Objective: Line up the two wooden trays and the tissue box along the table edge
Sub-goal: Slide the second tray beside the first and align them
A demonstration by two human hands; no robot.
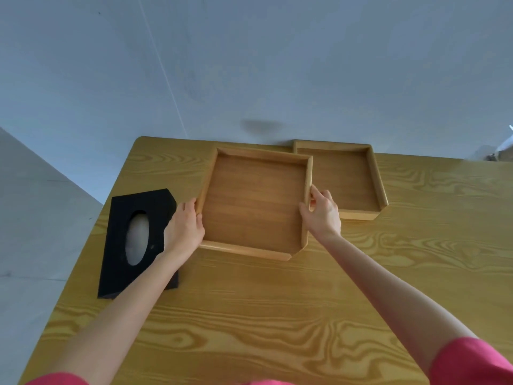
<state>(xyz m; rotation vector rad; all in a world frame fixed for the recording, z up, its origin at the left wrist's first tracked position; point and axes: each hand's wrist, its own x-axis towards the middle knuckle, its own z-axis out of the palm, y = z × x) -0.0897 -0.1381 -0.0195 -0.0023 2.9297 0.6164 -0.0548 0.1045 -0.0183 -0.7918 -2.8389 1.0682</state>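
A square wooden tray (254, 202) lies near the far edge of the table, slightly turned. My left hand (186, 227) grips its left wall and my right hand (322, 213) grips its right wall. A second wooden tray (344, 179) sits behind and to the right of it at the far edge, partly covered by the first tray's right wall and my right hand. A black tissue box (136, 243) with an oval opening lies at the table's left edge, tilted, with my left forearm crossing over its near right corner.
The wooden table (249, 315) ends against a grey wall at the far side and drops to a grey floor (36, 218) on the left. A white object (503, 145) shows at the far right edge.
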